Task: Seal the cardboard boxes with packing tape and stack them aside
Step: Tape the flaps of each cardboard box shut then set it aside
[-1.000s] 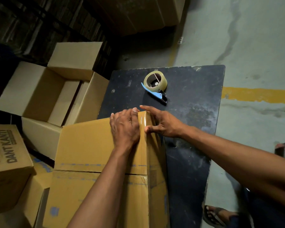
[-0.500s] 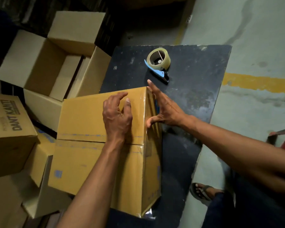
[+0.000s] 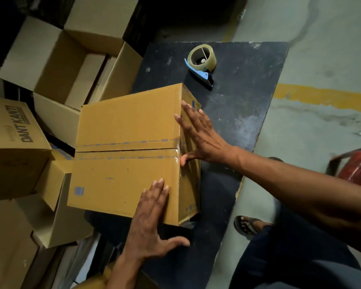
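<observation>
Nearest the camera: dark trouser leg (image 3: 296,257) bottom right, plus a sandalled foot (image 3: 247,225) on the grey concrete floor (image 3: 321,28). Left hand (image 3: 149,224) laid flat on the near right corner of the taped cardboard box (image 3: 125,151), fingers straight, thumb spread out over the near edge, gripping nothing. Right hand (image 3: 198,134) pressed flat against the box's right side face, fingers stretched and splayed, thumb down by the tape at the seam, also holding nothing. Box sitting on the left part of a scuffed black tabletop (image 3: 248,105), hanging a bit past its left edge, clear tape along the centre seam and folded down the right side. Faint blue print along the seam, too small to read except something like "TAPING"; small blue stamp near the front left corner, unreadable. Red stool or chair (image 3: 356,170) at the right edge, blurred. Left of the table, a closed carton marked DANT KANTI (image 3: 15,142), more plain cartons crowded around it. Further back, tape dispenser (image 3: 201,62) with blue handle and clear roll, well apart from the box. Open empty carton (image 3: 56,65) back left, flaps up. Yellow floor stripe (image 3: 325,98) off to the right
</observation>
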`<control>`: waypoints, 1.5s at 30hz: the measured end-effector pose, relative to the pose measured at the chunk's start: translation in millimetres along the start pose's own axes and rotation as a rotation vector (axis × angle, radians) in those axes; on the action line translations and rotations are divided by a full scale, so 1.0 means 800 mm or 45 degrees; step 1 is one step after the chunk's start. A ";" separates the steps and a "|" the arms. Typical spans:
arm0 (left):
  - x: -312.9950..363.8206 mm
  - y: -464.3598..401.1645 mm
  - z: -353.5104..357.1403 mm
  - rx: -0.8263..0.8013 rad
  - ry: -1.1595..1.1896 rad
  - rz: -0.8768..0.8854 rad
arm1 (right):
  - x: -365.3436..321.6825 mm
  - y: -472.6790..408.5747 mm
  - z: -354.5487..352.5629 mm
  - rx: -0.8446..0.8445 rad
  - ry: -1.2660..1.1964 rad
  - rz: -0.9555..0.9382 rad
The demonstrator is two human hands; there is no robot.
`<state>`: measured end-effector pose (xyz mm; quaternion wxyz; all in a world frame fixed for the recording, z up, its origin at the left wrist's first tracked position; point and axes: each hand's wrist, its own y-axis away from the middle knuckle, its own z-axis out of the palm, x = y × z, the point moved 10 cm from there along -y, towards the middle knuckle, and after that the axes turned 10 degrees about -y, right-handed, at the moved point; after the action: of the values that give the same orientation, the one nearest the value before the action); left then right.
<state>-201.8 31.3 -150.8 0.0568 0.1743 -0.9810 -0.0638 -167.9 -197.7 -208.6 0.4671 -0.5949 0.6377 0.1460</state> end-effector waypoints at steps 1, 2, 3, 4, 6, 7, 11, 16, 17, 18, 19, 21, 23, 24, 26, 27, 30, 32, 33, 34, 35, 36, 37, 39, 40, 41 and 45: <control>-0.001 0.005 0.007 -0.039 -0.071 0.033 | 0.004 0.005 -0.002 -0.002 0.014 0.015; -0.003 0.007 0.012 -0.056 -0.134 0.055 | 0.004 0.009 -0.004 -0.024 0.036 0.016; -0.006 0.008 0.014 -0.051 -0.175 0.075 | 0.000 0.014 -0.004 -0.053 0.059 -0.001; -0.008 0.009 0.016 -0.024 -0.193 0.093 | -0.010 0.017 -0.002 -0.077 0.075 -0.035; -0.012 0.009 0.019 0.060 -0.194 0.114 | -0.046 0.024 0.010 -0.111 0.081 -0.148; -0.013 0.009 0.020 0.102 -0.205 0.116 | -0.065 0.029 0.022 -0.136 0.073 -0.211; -0.012 0.013 0.025 0.196 -0.242 0.125 | -0.084 0.058 0.069 -0.234 0.151 -0.301; -0.015 0.013 0.027 0.219 -0.243 0.122 | -0.061 0.071 0.056 -0.297 0.294 -0.358; -0.014 0.013 0.027 0.230 -0.237 0.125 | -0.070 0.070 0.048 -0.260 0.238 -0.364; -0.014 0.012 0.027 0.238 -0.231 0.125 | -0.083 0.068 0.043 -0.219 0.170 -0.388; -0.015 0.011 0.027 0.244 -0.228 0.118 | -0.099 0.068 0.042 -0.195 0.121 -0.432; -0.016 0.011 0.025 0.269 -0.221 0.098 | -0.126 0.074 0.059 -0.216 0.121 -0.503; -0.013 0.012 0.024 0.287 -0.208 0.101 | -0.128 0.089 0.079 -0.236 0.162 -0.498; -0.012 0.012 0.024 0.283 -0.197 0.097 | -0.120 0.096 0.083 -0.226 0.168 -0.476; -0.011 0.009 0.022 0.275 -0.172 0.066 | -0.104 0.105 0.083 -0.234 0.202 -0.469; -0.011 0.008 0.021 0.279 -0.160 0.051 | -0.099 0.107 0.083 -0.269 0.237 -0.493; -0.005 0.007 0.014 0.298 -0.115 0.007 | -0.090 0.109 0.085 -0.397 0.344 -0.580; -0.004 0.005 0.012 0.289 -0.071 -0.093 | -0.089 0.110 0.085 -0.461 0.360 -0.614; -0.003 0.005 0.013 0.281 -0.048 -0.165 | -0.090 0.111 0.083 -0.475 0.346 -0.621; -0.003 0.005 0.015 0.281 -0.021 -0.239 | -0.092 0.111 0.081 -0.478 0.320 -0.624; -0.004 0.006 0.016 0.291 0.006 -0.312 | -0.095 0.111 0.080 -0.473 0.288 -0.624; -0.005 0.006 0.016 0.310 0.034 -0.377 | -0.098 0.112 0.079 -0.460 0.256 -0.620; -0.008 0.007 0.017 0.334 0.058 -0.430 | -0.100 0.113 0.078 -0.439 0.227 -0.612; -0.010 0.006 0.016 0.373 0.095 -0.492 | -0.101 0.112 0.077 -0.372 0.175 -0.575; -0.010 0.005 0.017 0.377 0.105 -0.506 | -0.099 0.112 0.077 -0.334 0.154 -0.550; -0.009 0.005 0.018 0.371 0.106 -0.512 | -0.098 0.112 0.078 -0.301 0.144 -0.529; -0.002 0.005 0.016 0.327 0.127 -0.422 | -0.096 0.112 0.087 -0.188 0.164 -0.505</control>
<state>-203.2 37.1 -163.1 0.0714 0.3420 -0.9350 0.0618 -229.8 -76.1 -219.0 0.4002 -0.7494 0.5241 0.0593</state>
